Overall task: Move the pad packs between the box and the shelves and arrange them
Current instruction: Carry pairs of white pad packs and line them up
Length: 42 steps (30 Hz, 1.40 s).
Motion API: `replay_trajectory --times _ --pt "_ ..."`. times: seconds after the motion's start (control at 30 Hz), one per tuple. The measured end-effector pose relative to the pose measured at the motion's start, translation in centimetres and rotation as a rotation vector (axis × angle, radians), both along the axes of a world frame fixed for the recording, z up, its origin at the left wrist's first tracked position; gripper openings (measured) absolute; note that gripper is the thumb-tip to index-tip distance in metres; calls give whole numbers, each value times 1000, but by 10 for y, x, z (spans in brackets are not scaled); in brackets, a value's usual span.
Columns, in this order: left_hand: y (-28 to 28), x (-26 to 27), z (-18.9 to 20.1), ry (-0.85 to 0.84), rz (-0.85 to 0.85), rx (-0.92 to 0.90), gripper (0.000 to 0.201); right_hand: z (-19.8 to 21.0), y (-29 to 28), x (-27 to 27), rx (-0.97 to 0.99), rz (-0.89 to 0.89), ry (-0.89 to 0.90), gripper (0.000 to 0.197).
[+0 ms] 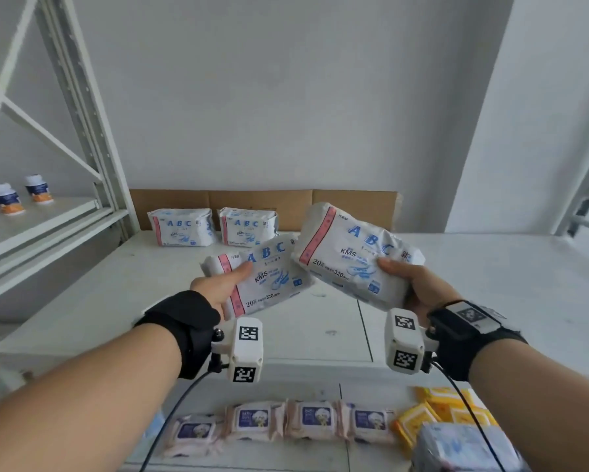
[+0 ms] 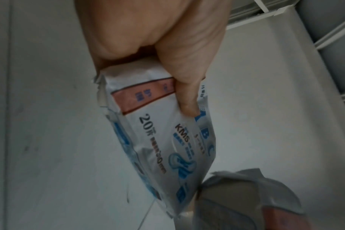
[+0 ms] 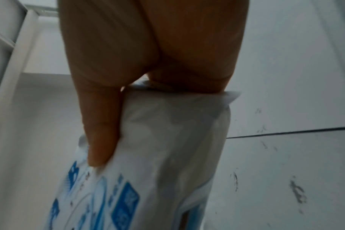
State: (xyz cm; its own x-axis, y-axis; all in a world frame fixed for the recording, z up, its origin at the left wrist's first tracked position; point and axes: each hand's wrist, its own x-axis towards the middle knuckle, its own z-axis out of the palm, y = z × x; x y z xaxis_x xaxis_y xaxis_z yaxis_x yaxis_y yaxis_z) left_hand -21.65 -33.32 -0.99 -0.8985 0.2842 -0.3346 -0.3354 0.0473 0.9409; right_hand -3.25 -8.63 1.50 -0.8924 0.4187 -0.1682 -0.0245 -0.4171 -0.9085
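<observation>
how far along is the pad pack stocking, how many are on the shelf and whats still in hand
Done: two ABC pad packs stand upright side by side at the back of the shelf, against the cardboard.

In hand: the left hand grips a third pack and the right hand a fourth, both held above the shelf.

Left: set these two down beside the row. The box is not identifiable, so any remaining count is unknown.

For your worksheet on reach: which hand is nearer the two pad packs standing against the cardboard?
Left. The left hand sits just in front of the standing packs; the right hand is farther to their right.
</observation>
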Motion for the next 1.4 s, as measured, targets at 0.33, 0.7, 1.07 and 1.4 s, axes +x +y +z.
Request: replay_trajectory --times 0.33,0.7,1.07,1.4 --pt "16 128 -16 -51 -129 51 57 -16 -31 148 -98 -128 30 55" --pt "55 248 -28 -53 -270 -91 58 -8 -8 289 -26 -192 -107 53" --pt "140 346 -89 -37 -231 -305 54 -43 106 401 222 -244 -311 53" --pt "162 401 -185 -46 -195 -559 79 -154 176 442 272 -298 -551 44"
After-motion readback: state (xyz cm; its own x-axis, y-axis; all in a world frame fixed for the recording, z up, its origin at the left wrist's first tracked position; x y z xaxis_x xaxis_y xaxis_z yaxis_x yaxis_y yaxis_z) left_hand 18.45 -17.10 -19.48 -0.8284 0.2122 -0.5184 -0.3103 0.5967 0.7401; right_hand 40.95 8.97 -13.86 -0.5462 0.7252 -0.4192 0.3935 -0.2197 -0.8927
